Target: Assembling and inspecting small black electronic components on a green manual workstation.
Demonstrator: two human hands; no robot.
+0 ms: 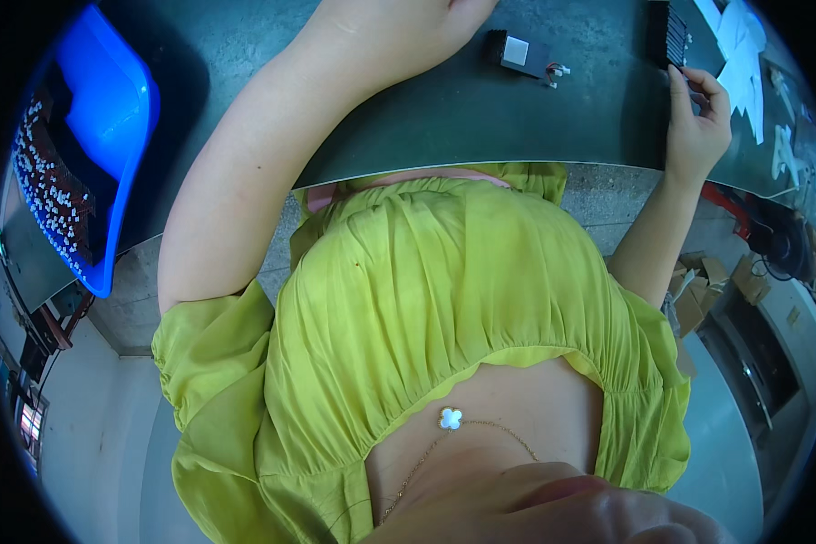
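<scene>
My left hand (442,25) reaches across the table at the top edge of the view. Its fingers lie mostly outside the picture, so what it holds does not show. A small black block (518,52) with a pale square on top and short wires ending in white plugs lies to its right. Further right, my right hand (704,120) has its thumb and forefinger closed at the near end of a black ribbed stack (667,34). Small white plugs show along that stack's right side.
A blue bin (140,109) at the left holds many dark pieces with white plugs. White sheets or bags (742,63) lie on the dark green table (408,136) at the far right. Cardboard boxes (694,295) stand below the table at the right.
</scene>
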